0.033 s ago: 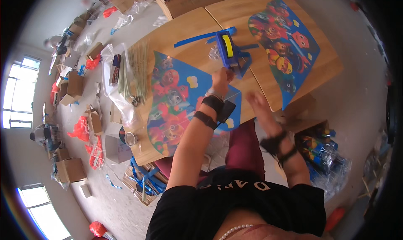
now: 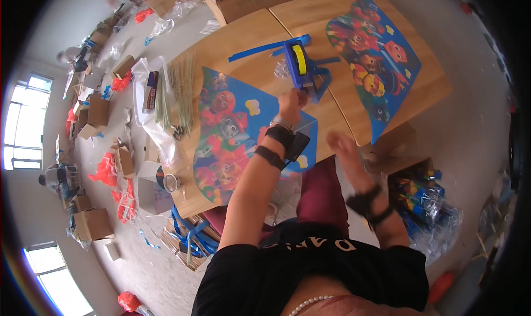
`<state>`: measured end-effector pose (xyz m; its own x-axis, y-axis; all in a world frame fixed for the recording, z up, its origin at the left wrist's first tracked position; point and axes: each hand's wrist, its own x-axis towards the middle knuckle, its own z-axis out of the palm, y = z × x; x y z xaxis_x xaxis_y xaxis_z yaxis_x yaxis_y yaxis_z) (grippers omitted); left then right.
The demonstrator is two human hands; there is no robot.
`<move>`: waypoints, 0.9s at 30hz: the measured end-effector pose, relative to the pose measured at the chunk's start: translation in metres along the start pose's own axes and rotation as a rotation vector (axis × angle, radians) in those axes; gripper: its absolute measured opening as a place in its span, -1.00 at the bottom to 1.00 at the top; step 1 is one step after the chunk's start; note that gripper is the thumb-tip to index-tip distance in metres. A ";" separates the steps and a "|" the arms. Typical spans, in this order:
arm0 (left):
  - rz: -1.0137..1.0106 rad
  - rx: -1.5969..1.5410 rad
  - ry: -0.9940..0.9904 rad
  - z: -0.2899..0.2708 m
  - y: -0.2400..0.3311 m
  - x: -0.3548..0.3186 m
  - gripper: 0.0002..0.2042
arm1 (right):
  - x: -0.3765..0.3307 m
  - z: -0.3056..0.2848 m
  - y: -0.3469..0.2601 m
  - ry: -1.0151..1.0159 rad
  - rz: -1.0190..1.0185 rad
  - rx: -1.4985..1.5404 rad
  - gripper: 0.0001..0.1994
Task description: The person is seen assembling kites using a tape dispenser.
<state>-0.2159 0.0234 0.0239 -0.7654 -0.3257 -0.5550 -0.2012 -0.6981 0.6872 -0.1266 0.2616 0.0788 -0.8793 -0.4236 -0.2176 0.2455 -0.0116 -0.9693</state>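
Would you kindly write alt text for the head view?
A person's left hand is at the near end of a blue tape dispenser on a wooden table, the right hand blurred near the table's edge. Two cartoon-printed sheets lie there, one on each side.

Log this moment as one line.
left hand: at near end of blue tape dispenser | right hand: blurred, by table edge | left printed sheet, right printed sheet: on table

Left of the surface (image 2: 434, 86): a red plastic bag (image 2: 104, 171), an open cardboard box (image 2: 98, 109) and, farther off, a bright window (image 2: 25, 127). Beyond its far edge, a large brown carton (image 2: 257, 3); below its right side, crumpled clear plastic (image 2: 440, 230).
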 end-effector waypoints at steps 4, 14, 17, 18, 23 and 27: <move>0.026 0.008 -0.010 0.022 0.002 -0.007 -0.75 | -0.136 -0.036 -0.033 -0.112 0.105 -0.168 -0.89; 0.023 0.022 0.028 0.029 0.000 -0.010 -0.75 | -0.226 -0.050 0.012 -0.093 0.321 0.037 -0.95; 0.130 -0.028 0.025 0.034 -0.005 -0.011 -0.75 | -0.227 -0.051 0.020 -0.113 0.381 0.086 -0.94; 0.126 -0.057 0.025 0.034 -0.005 -0.012 -0.74 | -0.227 -0.051 0.022 -0.129 0.399 0.090 -0.93; 0.078 -0.092 0.072 0.044 -0.002 -0.017 -0.74 | -0.242 -0.063 0.041 -0.252 0.245 0.004 -0.91; 0.063 -0.101 0.093 0.045 0.001 -0.019 -0.74 | -0.252 -0.070 0.049 -0.254 0.289 -0.026 -0.88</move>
<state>-0.2291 0.0578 0.0562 -0.7135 -0.4257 -0.5565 -0.0880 -0.7335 0.6739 0.0785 0.4313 0.0787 -0.6451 -0.6171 -0.4505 0.4554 0.1629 -0.8753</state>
